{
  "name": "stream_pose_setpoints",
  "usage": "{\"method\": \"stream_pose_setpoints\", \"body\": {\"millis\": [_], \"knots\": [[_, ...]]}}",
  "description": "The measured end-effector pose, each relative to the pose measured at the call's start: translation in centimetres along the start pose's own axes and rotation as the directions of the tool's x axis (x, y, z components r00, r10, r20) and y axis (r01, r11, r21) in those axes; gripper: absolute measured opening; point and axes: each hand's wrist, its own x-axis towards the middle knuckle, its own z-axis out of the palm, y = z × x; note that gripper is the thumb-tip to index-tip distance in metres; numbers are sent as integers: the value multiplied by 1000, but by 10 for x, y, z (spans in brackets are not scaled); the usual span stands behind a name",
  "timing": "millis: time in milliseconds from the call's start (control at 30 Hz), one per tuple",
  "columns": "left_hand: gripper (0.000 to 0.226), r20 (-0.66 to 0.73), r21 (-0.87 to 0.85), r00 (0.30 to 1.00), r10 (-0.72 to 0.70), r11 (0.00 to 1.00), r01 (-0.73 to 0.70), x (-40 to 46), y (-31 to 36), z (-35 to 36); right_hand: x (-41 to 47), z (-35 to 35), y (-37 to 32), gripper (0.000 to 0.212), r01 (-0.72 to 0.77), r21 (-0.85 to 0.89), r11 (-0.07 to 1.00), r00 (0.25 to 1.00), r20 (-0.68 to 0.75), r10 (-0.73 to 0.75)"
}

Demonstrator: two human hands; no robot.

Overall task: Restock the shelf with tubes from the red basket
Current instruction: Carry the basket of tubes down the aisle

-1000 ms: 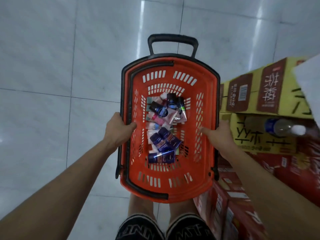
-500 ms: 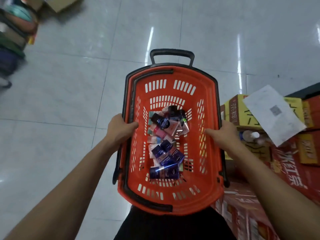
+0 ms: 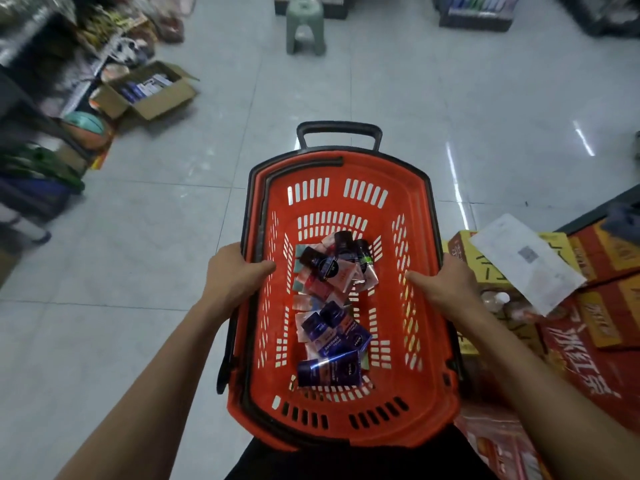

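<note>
Barely begun, by the look of it: the tubes (image 3: 329, 306) all lie heaped in the basket (image 3: 429, 306), none shelved. The left hand (image 3: 235, 271) and right hand (image 3: 446, 282) each clasp a side rim, carrying it above the floor.

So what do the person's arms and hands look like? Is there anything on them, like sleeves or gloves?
Both arms are bare right up to the frame's edge: no sleeves show. The left hand and right hand wear no gloves, and no rings, watch or bracelet can be seen on the fingers or wrists. Dark clothing shows at the bottom of the picture.
</note>
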Motion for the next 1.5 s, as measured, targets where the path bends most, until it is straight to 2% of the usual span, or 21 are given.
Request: {"method": "stream_pose_setpoints", "body": {"millis": [233,533,667,967,1100,1267,1500], "knots": [[47,-105,-16,994,20,1000,-22,3,2,-2,0,-1,-7,56,9,-26,1000,998,-68,-10],[43,-4,31,1000,25,999,-25,50,34,13,37,-12,-1,50,-44,-80,996,992,-122,34],[41,-7,48,1000,17,999,-17,83,56,25,83,-18,-5,51,-37,-111,993,993,-113,24],[36,-122,34,990,-66,997,71,171,134,71,219,-63,-31,50,26,-169,985,995,-87,-41],[38,-144,16,987,-66,997,69,200,166,99,268,-90,-32,54,32,-131,991,997,-71,-41],[42,-159,34,985,-66,997,73,231,195,122,309,-114,-30,39,34,-41,999,998,-46,-36],[43,-132,97,990,-49,993,62,279,227,136,354,-123,-29,43,2,22,1000,1000,-20,-2]]}}
